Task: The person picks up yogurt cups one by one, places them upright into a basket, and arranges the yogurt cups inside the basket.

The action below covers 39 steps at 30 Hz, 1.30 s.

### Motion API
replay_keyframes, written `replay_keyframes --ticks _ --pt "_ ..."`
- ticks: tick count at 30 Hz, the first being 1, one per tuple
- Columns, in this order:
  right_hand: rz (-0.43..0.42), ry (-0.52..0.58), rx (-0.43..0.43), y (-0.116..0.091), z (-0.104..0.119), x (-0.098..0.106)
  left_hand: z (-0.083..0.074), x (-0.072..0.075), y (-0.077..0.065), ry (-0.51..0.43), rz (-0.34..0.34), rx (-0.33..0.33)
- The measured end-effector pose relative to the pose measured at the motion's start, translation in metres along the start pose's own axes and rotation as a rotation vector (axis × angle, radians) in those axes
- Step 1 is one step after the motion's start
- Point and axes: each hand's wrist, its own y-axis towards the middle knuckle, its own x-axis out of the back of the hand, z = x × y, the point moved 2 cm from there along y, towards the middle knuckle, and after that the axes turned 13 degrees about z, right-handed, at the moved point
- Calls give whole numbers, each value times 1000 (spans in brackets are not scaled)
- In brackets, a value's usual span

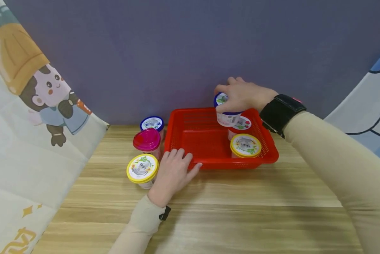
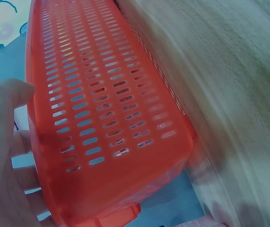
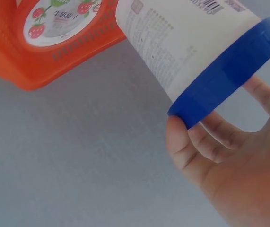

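My right hand (image 1: 240, 97) grips a clear tub with a blue lid (image 1: 229, 119) by its lid, fingers spread round the rim. The tub hangs tilted above the back right of a red plastic basket (image 1: 202, 165). In the right wrist view, printed text and a barcode show on the tub (image 3: 177, 47). My left hand (image 1: 174, 173) holds the basket's front left corner, its thumb on the front rim and its fingertips over the edge. Inside the basket, at the right, stand a red-lidded tub (image 1: 243, 123) with strawberries printed on it and a yellow-lidded tub (image 1: 245, 145).
Left of the basket, a blue-lidded tub (image 1: 152, 123), a tub with a pink lid (image 1: 147, 139) and a yellow-lidded tub (image 1: 142, 168) stand in a row on the wooden table (image 1: 240, 208). A grey-blue wall (image 1: 145, 53) rises behind, with printed cloth (image 1: 34, 141) on the left side.
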Motion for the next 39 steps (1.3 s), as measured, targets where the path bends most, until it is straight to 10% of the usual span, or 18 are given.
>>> replay_keyframes --ticks 39 --pt "-75 179 37 52 6 -36 -2 3 -2 -3 37 18"
